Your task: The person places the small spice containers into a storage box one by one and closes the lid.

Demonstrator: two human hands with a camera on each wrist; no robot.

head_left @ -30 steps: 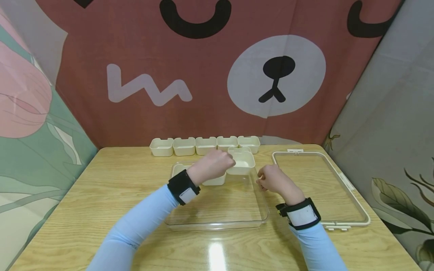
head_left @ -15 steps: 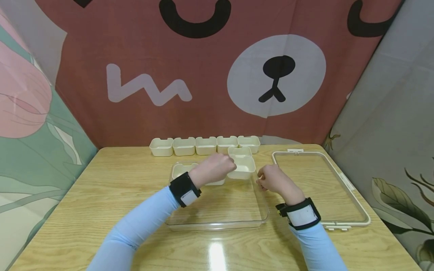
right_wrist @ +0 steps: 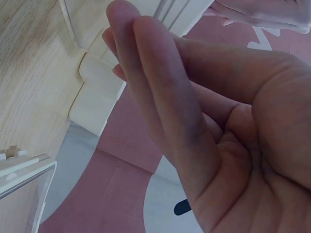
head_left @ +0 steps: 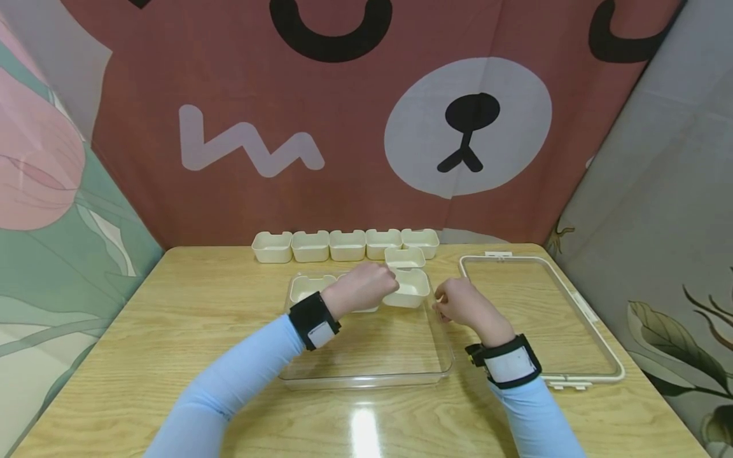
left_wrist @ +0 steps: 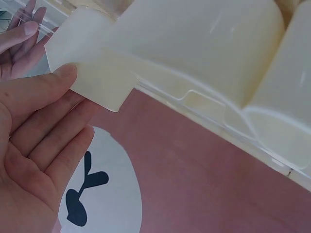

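My left hand [head_left: 363,286] pinches the rim of a cream plastic box [head_left: 410,291] at the back right corner of a clear plastic bin [head_left: 366,382]. In the left wrist view, the thumb lies on top of this cream box [left_wrist: 97,68] with the fingers below. One cream box [head_left: 308,288] sits in the bin's back left corner; another beside it is mostly hidden by the left hand. My right hand [head_left: 471,306] holds the bin's right wall near the back, its fingertips at the rim [right_wrist: 163,9].
Several cream boxes [head_left: 273,248] stand in a row along the table's back edge. Another cream box [head_left: 405,258] stands in front of the row, just behind the bin. To the right lies a clear lid with a white frame [head_left: 601,331]. Printed cloth [head_left: 240,210] hangs behind the table.
My left hand has lowered the pinched cream box and brought it slightly nearer, into the bin's back right corner. The right hand has stayed at the bin's right wall.
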